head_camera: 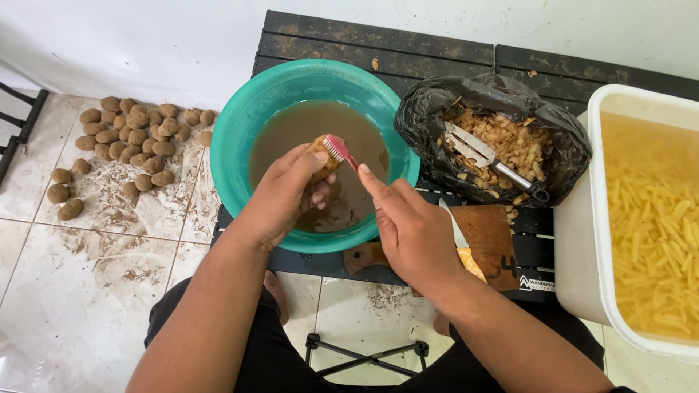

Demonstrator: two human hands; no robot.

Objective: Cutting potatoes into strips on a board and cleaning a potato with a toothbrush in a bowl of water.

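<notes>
My left hand [285, 195] holds a small brown potato [321, 154] over a teal basin [247, 116] filled with muddy brown water. My right hand [409, 227] grips a toothbrush whose red-and-white bristle head [337, 148] presses against the potato's top. Both hands hover just above the water's surface, over the near half of the basin. The toothbrush handle is mostly hidden inside my right fist.
A black bag [429, 120] of peelings holds a metal peeler [484, 156]. A knife [460, 244] lies on a wooden board [491, 233]. At right stands a white tub [582, 240] of cut potato strips in water. Several dirty potatoes [131, 138] lie on the floor at left.
</notes>
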